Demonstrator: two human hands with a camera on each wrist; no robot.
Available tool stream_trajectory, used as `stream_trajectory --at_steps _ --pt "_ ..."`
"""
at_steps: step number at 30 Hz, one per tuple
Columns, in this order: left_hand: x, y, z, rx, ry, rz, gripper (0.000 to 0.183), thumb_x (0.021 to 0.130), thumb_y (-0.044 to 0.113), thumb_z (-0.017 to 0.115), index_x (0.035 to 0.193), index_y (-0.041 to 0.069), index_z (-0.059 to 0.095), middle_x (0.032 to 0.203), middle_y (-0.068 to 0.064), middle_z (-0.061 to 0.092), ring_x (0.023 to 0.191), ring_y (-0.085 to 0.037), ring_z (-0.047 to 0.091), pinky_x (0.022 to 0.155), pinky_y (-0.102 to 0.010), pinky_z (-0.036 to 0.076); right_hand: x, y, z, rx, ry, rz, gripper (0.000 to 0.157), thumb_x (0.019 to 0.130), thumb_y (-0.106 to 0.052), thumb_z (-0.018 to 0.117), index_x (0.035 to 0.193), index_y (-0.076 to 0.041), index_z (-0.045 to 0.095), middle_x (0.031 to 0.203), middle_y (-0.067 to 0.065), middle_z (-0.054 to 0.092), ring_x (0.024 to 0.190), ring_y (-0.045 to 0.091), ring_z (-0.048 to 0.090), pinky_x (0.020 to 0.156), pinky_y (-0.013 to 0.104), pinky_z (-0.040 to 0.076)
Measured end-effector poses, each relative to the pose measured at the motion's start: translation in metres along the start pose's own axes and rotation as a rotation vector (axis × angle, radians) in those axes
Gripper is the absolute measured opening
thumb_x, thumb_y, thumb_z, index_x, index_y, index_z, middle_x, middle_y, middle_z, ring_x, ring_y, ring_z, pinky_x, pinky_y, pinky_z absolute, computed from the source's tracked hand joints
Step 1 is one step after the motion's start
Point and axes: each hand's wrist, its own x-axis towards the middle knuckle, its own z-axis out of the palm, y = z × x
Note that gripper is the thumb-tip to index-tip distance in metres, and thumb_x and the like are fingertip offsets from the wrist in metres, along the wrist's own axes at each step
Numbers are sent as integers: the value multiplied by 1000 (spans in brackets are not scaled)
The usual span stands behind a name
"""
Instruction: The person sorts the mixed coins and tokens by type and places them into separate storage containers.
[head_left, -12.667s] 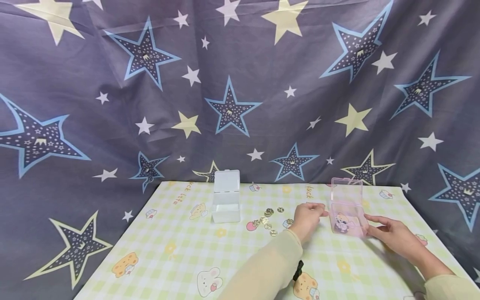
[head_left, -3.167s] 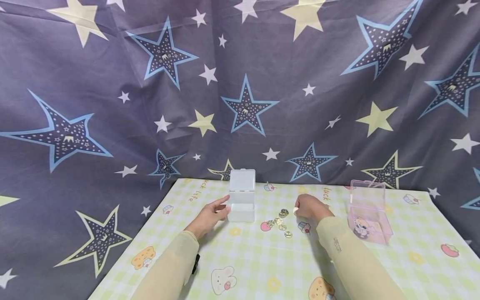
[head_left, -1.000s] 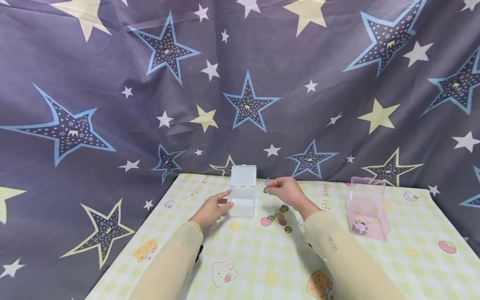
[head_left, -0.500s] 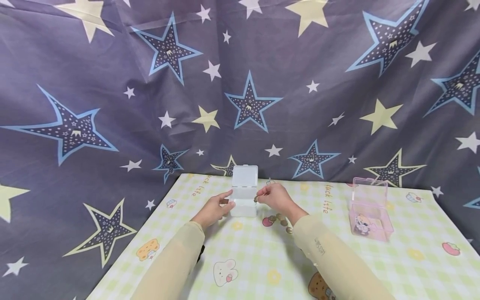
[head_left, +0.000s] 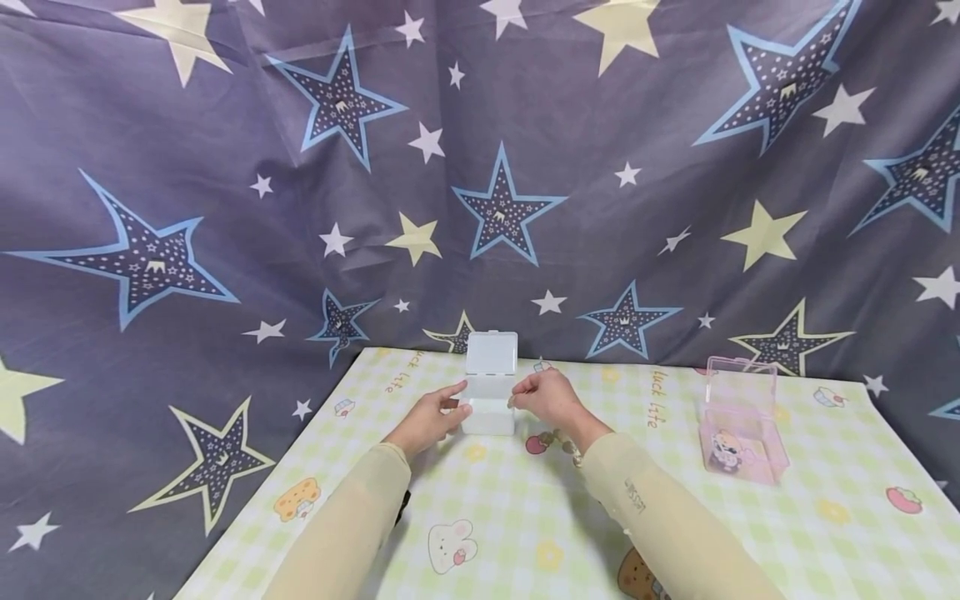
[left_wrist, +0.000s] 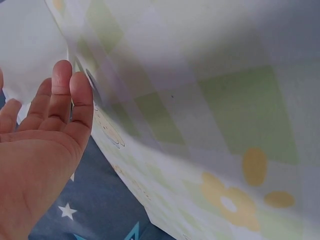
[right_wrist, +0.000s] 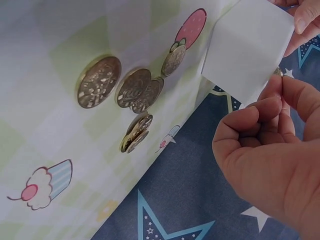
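Note:
A small white box (head_left: 488,422) with its lid raised stands towards the back of the table. My left hand (head_left: 427,421) is at its left side, thumb and fingers spread and fingertips against the wall; in the left wrist view the fingers are mostly straight. My right hand (head_left: 553,400) is at the box's right rim, thumb and index finger pinching a gold-coloured coin (right_wrist: 279,73), mostly covered by the fingertips. Several more coins (right_wrist: 99,82) lie on the table in the right wrist view, some overlapping; my right wrist partly hides them in the head view.
A clear pink box (head_left: 757,469) with its lid up stands at the right, a cartoon picture showing in it. A green-checked cloth (head_left: 525,508) covers the table. Behind the table's back edge hangs a dark star-patterned curtain (head_left: 375,200).
My right hand has picked a coin from the table and carried it left to the white box's rim. My left hand, earlier at the pink box with the right, is now at the white box.

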Motion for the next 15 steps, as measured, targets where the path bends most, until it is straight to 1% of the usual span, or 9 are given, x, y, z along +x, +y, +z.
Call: stream_trajectory --at_steps 2,4,11,15 --pt "0 0 0 -1 5 -1 61 108 33 67 164 28 46 144 -19 67 98 -23 77 83 -41 61 0 0 0 -8 2 -7 11 94 -15 79 101 -8 83 100 6 79 91 16 69 86 31 56" --pt "0 0 0 1 8 3 61 108 33 67 164 27 46 144 -19 68 98 -23 77 83 -41 61 1 0 0 -11 4 -10 11 94 -15 79 101 -8 83 100 6 80 90 16 69 85 31 56" --pt "-2 0 -1 15 3 8 61 108 34 67 165 26 45 144 -19 68 98 -23 76 84 -42 61 1 0 1 -6 2 12 11 95 -13 77 102 -7 83 99 5 80 91 16 70 91 37 57" --pt "-2 0 -1 19 2 1 62 108 36 66 165 29 44 146 -19 66 98 -22 76 85 -42 61 1 1 -2 -4 4 7 14 95 -13 75 104 -7 83 101 6 80 94 18 71 93 38 57"
